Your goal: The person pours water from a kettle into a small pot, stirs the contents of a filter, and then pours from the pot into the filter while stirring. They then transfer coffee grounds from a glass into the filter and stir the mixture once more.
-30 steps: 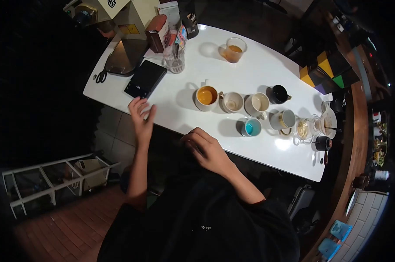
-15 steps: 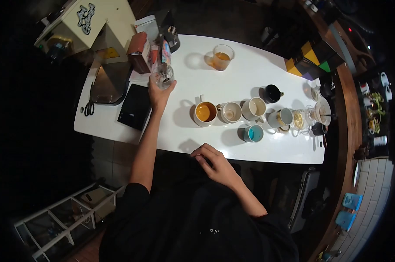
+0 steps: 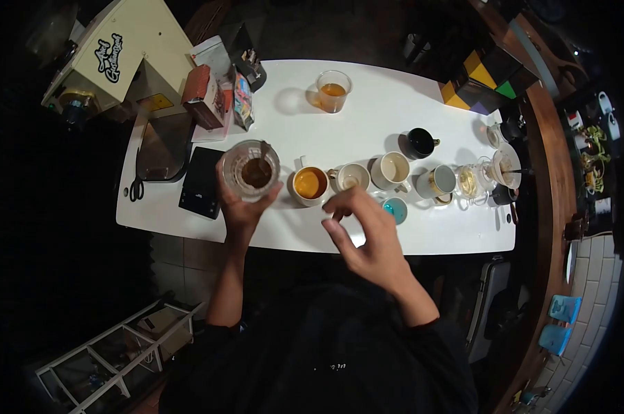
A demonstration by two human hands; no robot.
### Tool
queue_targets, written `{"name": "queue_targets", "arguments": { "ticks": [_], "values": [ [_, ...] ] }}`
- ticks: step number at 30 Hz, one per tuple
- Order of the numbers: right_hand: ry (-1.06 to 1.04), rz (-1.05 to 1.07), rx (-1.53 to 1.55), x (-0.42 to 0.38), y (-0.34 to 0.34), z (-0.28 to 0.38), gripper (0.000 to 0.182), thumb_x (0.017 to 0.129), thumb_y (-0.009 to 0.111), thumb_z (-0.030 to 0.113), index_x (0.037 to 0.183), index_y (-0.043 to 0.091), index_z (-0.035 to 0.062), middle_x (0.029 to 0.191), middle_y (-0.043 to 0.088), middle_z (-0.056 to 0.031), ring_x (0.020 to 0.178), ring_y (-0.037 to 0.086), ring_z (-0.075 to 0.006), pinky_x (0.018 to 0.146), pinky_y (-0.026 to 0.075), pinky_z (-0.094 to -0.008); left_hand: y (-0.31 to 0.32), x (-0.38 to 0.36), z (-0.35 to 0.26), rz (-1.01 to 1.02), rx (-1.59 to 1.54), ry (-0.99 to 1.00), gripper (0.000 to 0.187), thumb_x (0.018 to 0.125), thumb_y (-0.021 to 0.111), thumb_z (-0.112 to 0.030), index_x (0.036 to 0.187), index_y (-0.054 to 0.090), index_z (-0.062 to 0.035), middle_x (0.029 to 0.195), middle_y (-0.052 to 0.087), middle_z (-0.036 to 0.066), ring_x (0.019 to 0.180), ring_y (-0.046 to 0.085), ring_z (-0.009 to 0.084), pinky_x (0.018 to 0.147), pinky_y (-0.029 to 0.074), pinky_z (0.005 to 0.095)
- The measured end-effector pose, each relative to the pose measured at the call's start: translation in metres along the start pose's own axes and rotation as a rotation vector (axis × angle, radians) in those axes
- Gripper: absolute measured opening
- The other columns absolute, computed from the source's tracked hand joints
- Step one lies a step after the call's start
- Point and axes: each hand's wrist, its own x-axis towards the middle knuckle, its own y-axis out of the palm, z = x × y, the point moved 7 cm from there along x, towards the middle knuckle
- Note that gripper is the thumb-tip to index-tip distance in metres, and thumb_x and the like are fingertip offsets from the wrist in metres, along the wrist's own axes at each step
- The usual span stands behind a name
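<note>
My left hand [image 3: 242, 212] is wrapped round a clear glass [image 3: 242, 153], raised above the table with its mouth tilted toward me. Dark brown grounds [image 3: 257, 172] lie at the bottom of the glass. My right hand [image 3: 373, 241] hovers over the front of the table, thumb and fingers apart and nothing between them. Beyond it stand a white mug [image 3: 354, 177] and a small cup with a turquoise inside [image 3: 395, 210], partly covered by my fingers. A mug with an orange inside [image 3: 310, 183] is between my two hands.
A black scale [image 3: 202, 185] and scissors [image 3: 137, 188] lie at the left, near a cream-coloured machine [image 3: 122, 58] and coffee bags [image 3: 243, 103]. A glass of amber liquid [image 3: 333, 93] stands at the back. More mugs, a black cup [image 3: 420, 143] and a glass dripper [image 3: 506, 169] fill the right.
My left hand has brought the glass up from beside the bags toward me. My right hand has risen from the table's front edge, moved right and spread its fingers.
</note>
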Motion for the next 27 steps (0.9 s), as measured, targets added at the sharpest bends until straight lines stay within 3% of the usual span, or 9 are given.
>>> {"name": "queue_targets", "arguments": {
  "ticks": [2, 5, 7, 10, 12, 18, 20, 24, 27],
  "values": [
    [0.009, -0.033, -0.024, 0.014, -0.019, 0.003, 0.020, 0.092, 0.075, 0.011, 0.100, 0.060, 0.0013, 0.094, 0.061, -0.0121, 0.077, 0.063, -0.0266, 0.068, 0.050, -0.0357, 0.019, -0.011, -0.046, 0.022, 0.239, 0.080, 0.091, 0.067, 0.096, -0.011, 0.141, 0.044, 0.0006, 0.128, 0.060, 0.014, 0.116, 0.065, 0.0263, 0.100, 0.055, 0.0377],
    [0.148, 0.061, -0.153, 0.019, -0.044, -0.010, 0.034, 0.091, 0.080, 0.025, 0.087, 0.053, 0.0043, 0.076, 0.057, -0.0092, 0.063, 0.057, -0.0270, 0.057, 0.045, -0.0367, 0.053, -0.024, -0.086, 0.087, 0.212, 0.120, 0.093, 0.066, 0.097, -0.011, 0.141, 0.043, 0.0012, 0.128, 0.058, 0.013, 0.116, 0.065, 0.0255, 0.099, 0.056, 0.0377],
    [0.153, 0.082, -0.166, 0.008, -0.064, -0.018, 0.035, 0.091, 0.079, 0.026, 0.084, 0.053, 0.0044, 0.072, 0.056, -0.0090, 0.059, 0.055, -0.0281, 0.056, 0.044, -0.0375, 0.080, -0.040, -0.093, 0.100, 0.021, 0.075, 0.093, 0.065, 0.099, -0.014, 0.140, 0.045, 0.0014, 0.129, 0.057, 0.015, 0.116, 0.065, 0.0267, 0.097, 0.057, 0.0375],
    [0.113, 0.106, -0.210, -0.016, -0.099, -0.026, 0.034, 0.092, 0.078, 0.027, 0.080, 0.056, 0.0034, 0.067, 0.056, -0.0101, 0.056, 0.056, -0.0305, 0.053, 0.044, -0.0388, 0.118, -0.056, -0.110, 0.070, 0.098, 0.098, 0.089, 0.064, 0.099, -0.014, 0.137, 0.050, 0.0013, 0.132, 0.057, 0.017, 0.119, 0.063, 0.0316, 0.099, 0.056, 0.0403],
    [0.063, 0.061, -0.126, -0.028, -0.124, -0.026, 0.034, 0.088, 0.082, 0.021, 0.078, 0.056, 0.0002, 0.065, 0.055, -0.0098, 0.056, 0.052, -0.0207, 0.053, 0.041, -0.0350, 0.147, -0.062, -0.127, 0.080, 0.166, 0.138, 0.088, 0.064, 0.099, -0.015, 0.136, 0.052, 0.0012, 0.133, 0.057, 0.017, 0.121, 0.061, 0.0336, 0.101, 0.055, 0.0421],
    [0.087, 0.074, -0.205, -0.052, -0.224, -0.057, 0.027, 0.093, 0.076, 0.013, 0.079, 0.059, -0.0017, 0.067, 0.057, -0.0096, 0.052, 0.057, -0.0210, 0.050, 0.043, -0.0334, 0.245, -0.079, -0.168, 0.125, 0.219, 0.213, 0.088, 0.064, 0.099, -0.020, 0.136, 0.054, 0.0002, 0.132, 0.059, 0.017, 0.122, 0.059, 0.0364, 0.104, 0.050, 0.0461],
    [-0.021, 0.009, -0.196, -0.065, -0.250, -0.066, 0.027, 0.093, 0.076, 0.012, 0.078, 0.058, -0.0011, 0.069, 0.058, -0.0094, 0.051, 0.057, -0.0233, 0.050, 0.045, -0.0341, 0.279, -0.085, -0.186, 0.134, 0.243, 0.328, 0.088, 0.064, 0.098, -0.020, 0.137, 0.053, -0.0005, 0.130, 0.060, 0.016, 0.120, 0.059, 0.0361, 0.103, 0.051, 0.0455],
    [-0.260, 0.003, -0.502, -0.093, -0.301, -0.055, 0.018, 0.084, 0.080, 0.009, 0.084, 0.062, 0.0061, 0.077, 0.058, -0.0055, 0.057, 0.060, -0.0220, 0.054, 0.050, -0.0343, 0.332, -0.099, -0.188, 0.104, 0.264, 0.330, 0.090, 0.064, 0.099, -0.024, 0.137, 0.051, -0.0021, 0.129, 0.060, 0.016, 0.121, 0.058, 0.0352, 0.102, 0.052, 0.0446],
    [-0.368, 0.041, -0.551, -0.113, -0.324, -0.062, 0.025, 0.077, 0.082, 0.012, 0.095, 0.065, 0.0081, 0.082, 0.057, -0.0029, 0.067, 0.061, -0.0194, 0.056, 0.051, -0.0332, 0.364, -0.105, -0.195, 0.122, 0.300, 0.361, 0.090, 0.064, 0.098, -0.025, 0.138, 0.051, -0.0030, 0.130, 0.060, 0.016, 0.121, 0.058, 0.0355, 0.103, 0.050, 0.0456]
  ]
}}
